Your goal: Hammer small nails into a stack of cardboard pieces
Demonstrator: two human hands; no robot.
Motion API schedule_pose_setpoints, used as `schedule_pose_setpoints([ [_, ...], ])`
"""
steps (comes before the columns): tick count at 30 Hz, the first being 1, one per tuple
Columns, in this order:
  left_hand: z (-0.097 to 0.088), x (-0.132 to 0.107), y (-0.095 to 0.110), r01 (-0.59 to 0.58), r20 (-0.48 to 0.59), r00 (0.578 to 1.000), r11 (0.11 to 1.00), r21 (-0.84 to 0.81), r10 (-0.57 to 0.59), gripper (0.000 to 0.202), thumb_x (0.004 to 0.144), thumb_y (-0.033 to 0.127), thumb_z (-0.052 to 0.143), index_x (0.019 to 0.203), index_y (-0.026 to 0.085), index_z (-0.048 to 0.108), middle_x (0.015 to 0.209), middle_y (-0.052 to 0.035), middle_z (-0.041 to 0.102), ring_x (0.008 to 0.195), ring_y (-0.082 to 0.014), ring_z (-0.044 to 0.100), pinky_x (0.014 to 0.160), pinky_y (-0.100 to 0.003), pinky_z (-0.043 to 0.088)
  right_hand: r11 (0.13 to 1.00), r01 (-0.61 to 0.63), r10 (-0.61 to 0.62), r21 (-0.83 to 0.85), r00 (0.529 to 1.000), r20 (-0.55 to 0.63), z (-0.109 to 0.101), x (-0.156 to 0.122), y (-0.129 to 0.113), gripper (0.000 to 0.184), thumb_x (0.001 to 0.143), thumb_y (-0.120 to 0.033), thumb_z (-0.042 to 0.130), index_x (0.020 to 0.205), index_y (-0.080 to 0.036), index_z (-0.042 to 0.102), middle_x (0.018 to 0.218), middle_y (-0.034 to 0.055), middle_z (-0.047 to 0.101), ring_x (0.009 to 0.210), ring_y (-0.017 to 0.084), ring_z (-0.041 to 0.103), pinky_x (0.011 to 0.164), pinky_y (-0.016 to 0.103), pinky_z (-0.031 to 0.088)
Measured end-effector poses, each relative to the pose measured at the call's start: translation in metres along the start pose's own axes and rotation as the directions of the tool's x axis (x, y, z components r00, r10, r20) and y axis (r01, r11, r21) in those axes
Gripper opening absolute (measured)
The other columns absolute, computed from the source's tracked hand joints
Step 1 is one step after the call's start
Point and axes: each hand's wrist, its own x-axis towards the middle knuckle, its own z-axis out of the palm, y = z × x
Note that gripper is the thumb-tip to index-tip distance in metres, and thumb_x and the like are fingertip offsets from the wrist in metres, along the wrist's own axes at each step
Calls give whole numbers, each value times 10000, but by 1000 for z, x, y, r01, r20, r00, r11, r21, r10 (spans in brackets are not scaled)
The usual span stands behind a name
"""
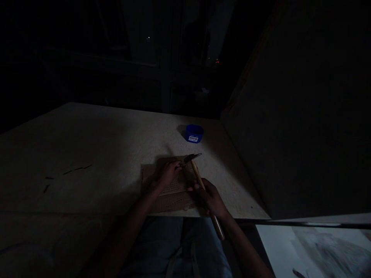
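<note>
The scene is very dim. My right hand (209, 197) is wrapped round the wooden handle of a small hammer (198, 174), whose dark metal head (192, 157) hovers just above a brown board (171, 189) with rows of small dots or holes. My left hand (168, 172) rests on that board with its fingertips pinched together right beside the hammer head; what they pinch is too small and dark to name. The board lies on a pale tabletop (101, 154) near its front edge.
A small round blue tub (194, 133) with a white label stands on the table behind the board. Several short dark pieces (69, 172) lie at the left. A tall dark panel (304, 127) rises on the right. My lap shows below the table edge.
</note>
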Motion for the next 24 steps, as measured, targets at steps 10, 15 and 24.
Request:
schedule_pose_setpoints([
  [10,4,1,-4,-7,-18,1000,1000,26,8,308,864,107,627,1150,210,674,1022,-64,763,944,-198,714,891,-340,545,999,16,-16,-45,1000,0,2,0,-13,466,906,-575,572,1137,-171,598,964,77,746,386,62,434,286,172,302],
  [15,8,2,-12,-41,-50,998,999,-32,39,355,856,116,660,1202,190,648,1000,-71,766,904,-190,721,853,-333,555,999,7,-7,-48,1000,-18,2,-3,-18,474,899,-587,569,1112,-164,596,958,79,748,380,63,429,282,182,303],
  [24,7,2,-12,-28,-65,998,999,-41,26,373,831,85,676,1190,185,661,972,-61,773,911,-189,726,888,-345,552,999,11,-12,-34,1000,-29,-1,-5,-18,474,891,-591,579,1096,-164,605,917,66,735,373,56,427,271,172,316],
])
